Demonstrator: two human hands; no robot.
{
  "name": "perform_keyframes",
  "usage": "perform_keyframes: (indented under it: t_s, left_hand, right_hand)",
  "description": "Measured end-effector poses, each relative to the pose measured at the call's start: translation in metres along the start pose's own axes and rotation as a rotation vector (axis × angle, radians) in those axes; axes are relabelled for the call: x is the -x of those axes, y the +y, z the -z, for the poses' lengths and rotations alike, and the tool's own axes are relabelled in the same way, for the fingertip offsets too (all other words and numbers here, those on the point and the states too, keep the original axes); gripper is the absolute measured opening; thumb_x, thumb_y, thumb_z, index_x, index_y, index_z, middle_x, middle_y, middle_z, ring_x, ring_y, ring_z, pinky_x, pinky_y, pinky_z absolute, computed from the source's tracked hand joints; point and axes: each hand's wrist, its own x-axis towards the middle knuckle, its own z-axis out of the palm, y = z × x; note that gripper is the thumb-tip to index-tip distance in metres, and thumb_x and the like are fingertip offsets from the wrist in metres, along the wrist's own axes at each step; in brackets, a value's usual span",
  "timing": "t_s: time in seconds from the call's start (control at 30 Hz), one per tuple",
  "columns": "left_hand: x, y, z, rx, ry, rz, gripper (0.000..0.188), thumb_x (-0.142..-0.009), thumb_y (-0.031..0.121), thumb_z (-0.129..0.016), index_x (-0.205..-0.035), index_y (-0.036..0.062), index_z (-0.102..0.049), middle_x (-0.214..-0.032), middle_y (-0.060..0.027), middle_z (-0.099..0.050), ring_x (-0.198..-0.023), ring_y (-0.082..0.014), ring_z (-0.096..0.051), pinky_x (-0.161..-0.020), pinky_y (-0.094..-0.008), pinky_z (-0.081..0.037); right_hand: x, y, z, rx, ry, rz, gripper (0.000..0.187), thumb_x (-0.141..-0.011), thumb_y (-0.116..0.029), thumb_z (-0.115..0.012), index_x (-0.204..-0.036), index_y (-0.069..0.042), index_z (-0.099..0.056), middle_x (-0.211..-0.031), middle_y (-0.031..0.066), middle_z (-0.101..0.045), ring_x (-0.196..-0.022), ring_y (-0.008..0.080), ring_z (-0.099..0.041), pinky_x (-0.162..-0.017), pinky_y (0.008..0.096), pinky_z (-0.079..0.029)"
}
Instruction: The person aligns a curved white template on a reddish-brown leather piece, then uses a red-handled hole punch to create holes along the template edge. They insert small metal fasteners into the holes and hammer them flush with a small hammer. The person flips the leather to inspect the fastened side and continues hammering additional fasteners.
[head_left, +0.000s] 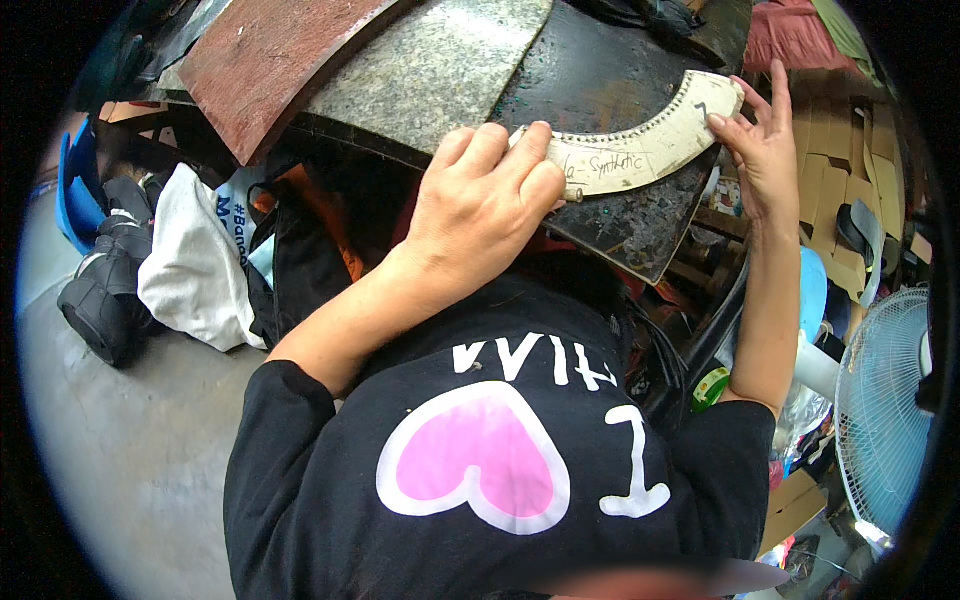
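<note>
A curved off-white pattern piece [640,160] with handwriting and a row of small dark holes along its inner edge spans between my hands, over the dark worktop. My left hand [490,200] is closed over its left end, fingers curled. A short beige stub sticks out beside those fingers; I cannot make out what it is. At the other end, my right hand [757,140] pinches the piece between thumb and finger, its other fingers stretched upward.
The dark, stained table [640,225] has a corner near me. On it lie a speckled grey slab [430,70] and a reddish-brown board [265,65]. Left below are a white cloth [195,265] and black shoes [105,300]. A fan [885,410] and cardboard [835,180] stand right.
</note>
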Motion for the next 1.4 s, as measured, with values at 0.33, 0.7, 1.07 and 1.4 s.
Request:
perform_keyframes:
  t_s: [0.33,0.7,1.07,1.4]
  left_hand:
    - [0.005,0.014,-0.004,-0.021,0.089,0.025,0.018,-0.076,0.018,-0.067,-0.084,0.0092,-0.054,-0.117,-0.0102,-0.067,-0.105,-0.0298,-0.062,-0.089,-0.0411,-0.048]
    - [0.003,0.013,-0.001,0.094,0.027,0.050,0.016,-0.076,0.016,-0.067,-0.084,0.0082,-0.055,-0.121,-0.0114,-0.065,-0.105,-0.0281,-0.061,-0.090,-0.0425,-0.047]
    - [-0.015,0.004,-0.008,0.170,-0.013,-0.117,0.015,-0.079,0.018,-0.064,-0.089,0.0097,-0.056,-0.115,-0.0120,-0.064,-0.094,-0.0253,-0.057,-0.084,-0.0361,-0.044]
    - [-0.030,0.003,-0.014,0.170,-0.057,-0.159,0.015,-0.081,0.016,-0.061,-0.092,0.0083,-0.056,-0.112,-0.0116,-0.062,-0.098,-0.0258,-0.057,-0.087,-0.0363,-0.047]
  right_hand:
    - [0.004,0.010,-0.005,0.011,0.049,0.059,0.103,-0.078,0.014,-0.073,-0.159,-0.009,-0.013,-0.130,0.0178,-0.043,-0.109,0.0254,-0.062,-0.091,0.0364,-0.057]
    - [0.005,0.014,-0.006,-0.001,0.061,0.078,0.101,-0.079,0.013,-0.073,-0.158,-0.010,-0.015,-0.133,0.0178,-0.041,-0.111,0.0257,-0.062,-0.092,0.0363,-0.056]
    - [0.004,0.016,-0.009,-0.025,0.069,0.098,0.102,-0.077,0.011,-0.076,-0.158,-0.012,-0.018,-0.130,0.0161,-0.042,-0.102,0.0224,-0.065,-0.087,0.0344,-0.058]
    - [-0.003,-0.001,-0.006,-0.068,0.060,-0.073,0.082,-0.083,-0.003,-0.076,-0.152,-0.010,-0.033,-0.117,0.0113,-0.053,-0.094,0.0150,-0.064,-0.069,0.0249,-0.055]
